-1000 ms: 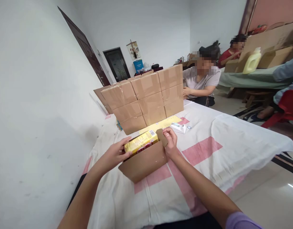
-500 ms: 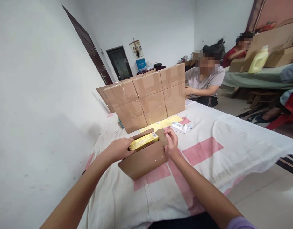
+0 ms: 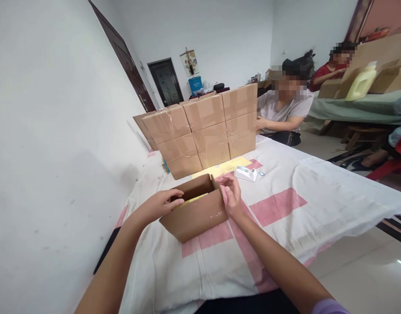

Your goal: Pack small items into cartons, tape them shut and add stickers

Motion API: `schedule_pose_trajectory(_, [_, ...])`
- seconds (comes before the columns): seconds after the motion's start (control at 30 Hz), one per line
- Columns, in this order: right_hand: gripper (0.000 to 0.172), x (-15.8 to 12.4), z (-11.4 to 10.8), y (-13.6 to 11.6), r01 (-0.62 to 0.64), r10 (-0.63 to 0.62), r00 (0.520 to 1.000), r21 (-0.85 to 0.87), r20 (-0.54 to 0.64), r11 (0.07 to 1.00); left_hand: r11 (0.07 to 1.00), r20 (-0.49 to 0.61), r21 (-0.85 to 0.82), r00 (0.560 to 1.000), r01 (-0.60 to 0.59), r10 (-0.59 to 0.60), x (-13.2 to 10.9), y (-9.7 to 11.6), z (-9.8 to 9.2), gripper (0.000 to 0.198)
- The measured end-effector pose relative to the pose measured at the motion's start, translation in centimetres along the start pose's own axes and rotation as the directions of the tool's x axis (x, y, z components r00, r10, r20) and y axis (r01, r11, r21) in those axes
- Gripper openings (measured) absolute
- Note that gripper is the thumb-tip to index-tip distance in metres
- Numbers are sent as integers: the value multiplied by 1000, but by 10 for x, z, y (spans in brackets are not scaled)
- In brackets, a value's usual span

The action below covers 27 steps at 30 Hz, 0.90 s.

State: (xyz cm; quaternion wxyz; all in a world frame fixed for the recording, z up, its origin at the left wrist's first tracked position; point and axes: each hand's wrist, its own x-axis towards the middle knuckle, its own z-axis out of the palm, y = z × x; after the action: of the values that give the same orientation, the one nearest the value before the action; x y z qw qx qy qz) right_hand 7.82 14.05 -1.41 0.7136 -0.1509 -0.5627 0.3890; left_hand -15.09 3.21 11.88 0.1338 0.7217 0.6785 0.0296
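An open cardboard carton (image 3: 195,220) sits tilted on the cloth-covered table in front of me. Inside it, a yellow box (image 3: 195,199) shows only a thin strip above the near wall; the rest is hidden. My left hand (image 3: 164,204) reaches over the carton's left end, thumb and fingers apart, fingertips near the yellow box. At the right end, my right hand (image 3: 231,194) is open, its fingers loosely curved beside the raised end flap (image 3: 216,185). Whether those fingers touch the flap I cannot tell.
Stacked taped cartons (image 3: 208,131) stand behind the open one. Before them lie a yellow sheet (image 3: 233,165) and a white tape dispenser (image 3: 246,173). A wall (image 3: 56,152) rises close on the left. One person (image 3: 285,113) sits beyond the stack; another is farther right.
The yellow box has sunk deeper into the carton. My right hand has let go of the end flap, which now stands more upright. My left hand's fingers have loosened from the yellow box.
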Motion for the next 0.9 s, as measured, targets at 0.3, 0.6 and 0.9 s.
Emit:
schedule_pose_trajectory(0.3, [31,0,-6,13,-17,33,988,-108,149,994,943,-58,-325,997,-68,52,-22,0,33,48])
schedule_pose_trajectory(0.6, [33,-1,-7,15,31,-10,983,-111,186,993,950,-4,-222,975,-218,223,-30,15,29,41])
schedule_pose_trajectory(0.9, [32,-2,-3,12,174,-78,925,-231,372,957,960,-29,-132,969,-246,245,-36,27,24,36])
